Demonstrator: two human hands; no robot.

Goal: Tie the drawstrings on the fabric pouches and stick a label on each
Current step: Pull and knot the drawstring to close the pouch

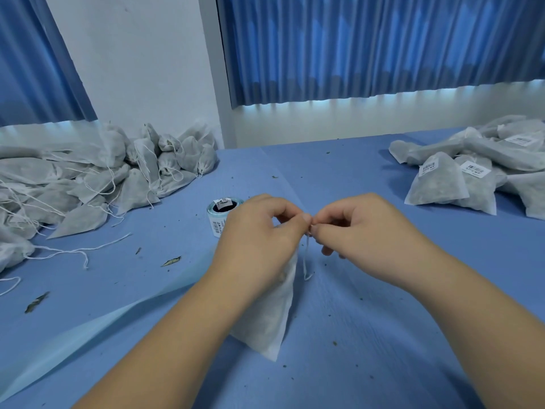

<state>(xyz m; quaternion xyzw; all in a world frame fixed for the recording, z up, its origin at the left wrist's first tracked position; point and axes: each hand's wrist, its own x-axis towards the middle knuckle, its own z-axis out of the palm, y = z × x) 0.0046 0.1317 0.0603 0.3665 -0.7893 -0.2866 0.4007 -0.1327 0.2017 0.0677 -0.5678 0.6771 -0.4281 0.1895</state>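
A desk (383, 320) covered in blue cloth stood against a white wall (141, 69); two pleated blue curtains (354, 48) hung behind it; dry leaf scraps (171, 262) dotted the cloth. One white fabric pouch (271, 317) stood upright at the centre of the desk, near the front edge, partly behind the left wrist. The left hand (259, 231) and the right hand (362, 228) met above its mouth; the fingers (303, 218) of each were pinched together on the thin white drawstring (306, 261), whose loop dangled below. One pale blue roll of labels (222, 209) sat just beyond the left hand. Two heaps lay well apart: a pile of unlabelled pouches with loose strings (88, 178) at the left, a pile of labelled pouches (472, 172) at the right, three barcode labels showing; the pouches were too many to count.
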